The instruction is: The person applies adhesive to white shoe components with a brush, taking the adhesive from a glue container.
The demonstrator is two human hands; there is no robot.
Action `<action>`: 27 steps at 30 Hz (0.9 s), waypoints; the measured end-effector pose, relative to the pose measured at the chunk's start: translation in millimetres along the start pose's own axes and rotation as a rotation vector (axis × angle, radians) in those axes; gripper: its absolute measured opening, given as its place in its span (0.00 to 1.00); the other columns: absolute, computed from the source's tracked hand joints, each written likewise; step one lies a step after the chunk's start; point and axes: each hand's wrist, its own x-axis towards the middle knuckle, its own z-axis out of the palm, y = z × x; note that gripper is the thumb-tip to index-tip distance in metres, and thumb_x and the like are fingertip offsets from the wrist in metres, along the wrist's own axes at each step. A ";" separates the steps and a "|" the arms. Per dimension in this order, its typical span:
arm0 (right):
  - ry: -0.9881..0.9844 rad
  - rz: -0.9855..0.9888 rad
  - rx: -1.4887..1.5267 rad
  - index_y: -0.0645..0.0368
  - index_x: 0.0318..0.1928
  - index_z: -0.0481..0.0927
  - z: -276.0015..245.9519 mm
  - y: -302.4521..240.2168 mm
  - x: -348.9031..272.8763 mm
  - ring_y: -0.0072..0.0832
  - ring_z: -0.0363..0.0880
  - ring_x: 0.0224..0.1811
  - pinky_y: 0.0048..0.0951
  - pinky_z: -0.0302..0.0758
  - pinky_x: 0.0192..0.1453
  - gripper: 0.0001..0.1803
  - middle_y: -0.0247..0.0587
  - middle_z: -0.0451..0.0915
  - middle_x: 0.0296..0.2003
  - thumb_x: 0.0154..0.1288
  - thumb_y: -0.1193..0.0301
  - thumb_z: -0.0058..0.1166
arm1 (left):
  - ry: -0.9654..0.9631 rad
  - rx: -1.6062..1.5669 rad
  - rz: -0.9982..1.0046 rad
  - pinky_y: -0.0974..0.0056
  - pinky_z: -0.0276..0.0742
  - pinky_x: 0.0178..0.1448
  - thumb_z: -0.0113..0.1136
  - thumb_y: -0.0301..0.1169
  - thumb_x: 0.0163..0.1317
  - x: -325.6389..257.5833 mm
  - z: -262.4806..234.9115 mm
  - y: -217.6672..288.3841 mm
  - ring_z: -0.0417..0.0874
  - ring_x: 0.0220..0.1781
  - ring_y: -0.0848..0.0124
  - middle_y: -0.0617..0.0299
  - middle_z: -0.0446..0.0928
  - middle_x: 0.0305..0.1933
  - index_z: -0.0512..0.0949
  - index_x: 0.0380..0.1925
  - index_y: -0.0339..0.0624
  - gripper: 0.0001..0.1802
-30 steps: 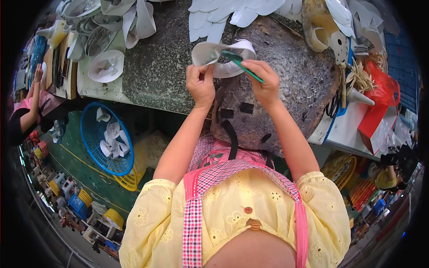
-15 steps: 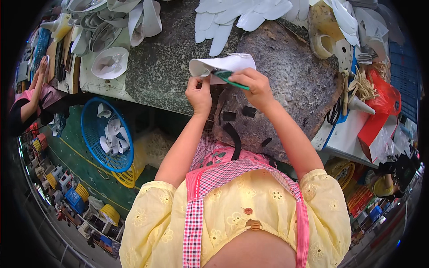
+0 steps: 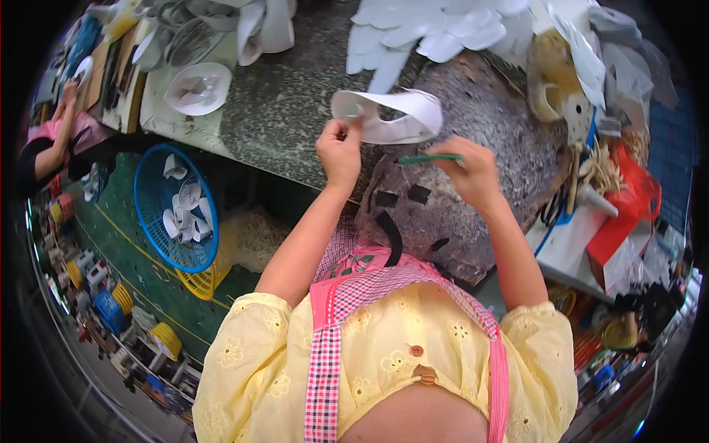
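Observation:
My left hand [image 3: 339, 156] pinches the near left end of a white shoe upper [image 3: 422, 124], holding it tilted above the worn work surface. The upper bends into a loop with an opening in its middle. In my right hand [image 3: 473, 176] is a slim green tool [image 3: 425, 158], gripped between the fingers and pointing left, just below the upper and apart from it. Motion blurs this hand, and the tool's exact kind is not clear. Under both hands lies a rough brown pad [image 3: 509, 125] with black strips near its front edge.
White sole-shaped pieces [image 3: 436, 33] fan out at the back. More white uppers [image 3: 196, 94] lie back left. A blue basket [image 3: 142, 229] below the bench's left edge holds white pieces. A red bag [image 3: 631, 193] lies at right. Another person's hand [image 3: 70, 94] is far left.
My right hand has drawn the green tool down and right, away from the upper. The upper has opened into a wider loop in my left hand. The view has shifted slightly.

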 end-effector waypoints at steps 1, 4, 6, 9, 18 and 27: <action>0.050 0.123 0.153 0.60 0.30 0.77 -8.3 -2.2 -6.6 0.27 0.74 0.25 0.25 0.70 0.29 0.07 0.37 0.75 0.25 0.47 0.82 0.51 | -0.009 0.070 0.116 0.72 0.63 0.26 0.60 0.29 0.51 -3.9 -5.6 13.7 0.66 0.20 0.78 0.66 0.69 0.18 0.71 0.18 0.36 0.10; 0.188 0.303 0.708 0.66 0.28 0.73 -17.7 16.9 -30.5 0.23 0.70 0.22 0.22 0.66 0.25 0.03 0.37 0.71 0.23 0.53 0.78 0.52 | -0.084 -0.056 0.347 0.69 0.66 0.29 0.58 0.24 0.47 -9.3 -14.2 42.7 0.71 0.24 0.71 0.60 0.70 0.22 0.71 0.21 0.37 0.05; 0.127 0.382 1.056 0.65 0.29 0.72 -7.7 46.3 -44.9 0.26 0.70 0.22 0.24 0.67 0.25 0.07 0.40 0.72 0.26 0.52 0.74 0.54 | -0.144 -0.003 0.558 0.69 0.69 0.31 0.58 0.21 0.45 -5.1 -4.6 52.3 0.73 0.27 0.68 0.59 0.71 0.25 0.71 0.22 0.38 0.05; 0.082 0.504 1.096 0.64 0.29 0.72 32.8 80.3 -65.4 0.25 0.70 0.24 0.24 0.66 0.28 0.10 0.39 0.72 0.27 0.52 0.71 0.56 | -0.343 0.020 0.909 0.69 0.72 0.32 0.59 0.18 0.40 -9.5 1.0 50.7 0.75 0.28 0.63 0.56 0.73 0.28 0.71 0.22 0.38 0.08; 0.218 0.560 0.768 0.66 0.33 0.74 42.9 74.8 -68.3 0.22 0.70 0.28 0.23 0.67 0.34 0.14 0.35 0.74 0.26 0.47 0.70 0.59 | -0.325 0.003 0.925 0.66 0.74 0.31 0.60 0.19 0.37 -20.6 -21.6 47.4 0.76 0.30 0.63 0.56 0.73 0.31 0.70 0.21 0.36 0.10; 0.009 0.739 1.090 0.60 0.32 0.73 29.2 103.8 -67.3 0.20 0.69 0.24 0.21 0.65 0.31 0.08 0.30 0.73 0.24 0.52 0.71 0.53 | -0.253 0.151 0.975 0.66 0.72 0.29 0.61 0.20 0.37 -13.6 -81.8 104.4 0.76 0.27 0.63 0.57 0.74 0.28 0.70 0.18 0.39 0.08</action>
